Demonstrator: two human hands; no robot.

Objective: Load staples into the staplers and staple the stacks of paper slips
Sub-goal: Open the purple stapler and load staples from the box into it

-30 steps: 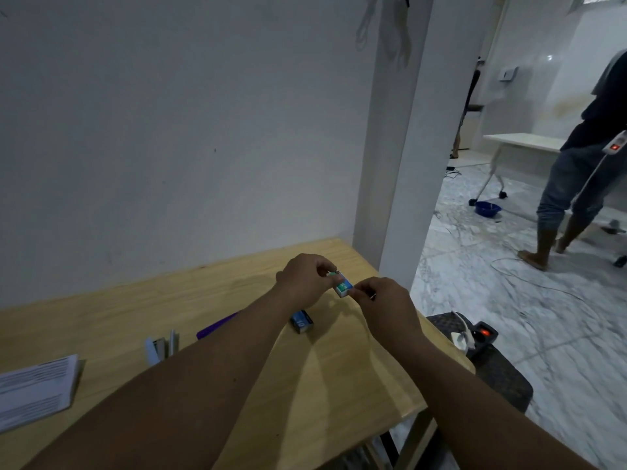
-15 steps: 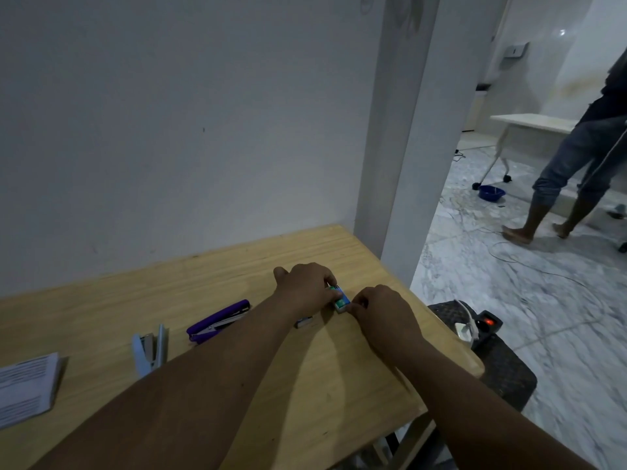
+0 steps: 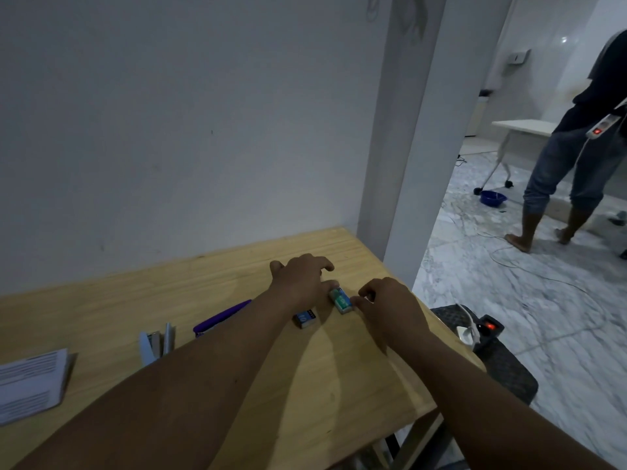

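A small green staple box point(image 3: 341, 300) lies on the wooden table point(image 3: 339, 385) between my hands. My left hand point(image 3: 300, 283) hovers over its far end with fingers spread, one fingertip resting on the box. My right hand point(image 3: 386, 307) pinches the box's near right end with curled fingers. A blue staple box point(image 3: 305, 318) sits just under my left wrist. The purple stapler point(image 3: 220, 318) lies to the left, partly hidden by my forearm. A light blue stapler point(image 3: 156, 344), swung open, rests farther left. A stack of printed paper slips point(image 3: 30, 381) is at the left edge.
The table stands against a white wall point(image 3: 169, 130) with a pillar at its right corner. Right of the table a dark stool point(image 3: 502, 364) carries a power strip with a red light. Beyond, a person point(image 3: 576, 157) stands on the marble floor near cables and a blue bowl point(image 3: 493, 198).
Both hands lowered the green staple box from above the table onto its surface. My left fingers have spread off it. The blue staple box shows again beneath my left wrist.
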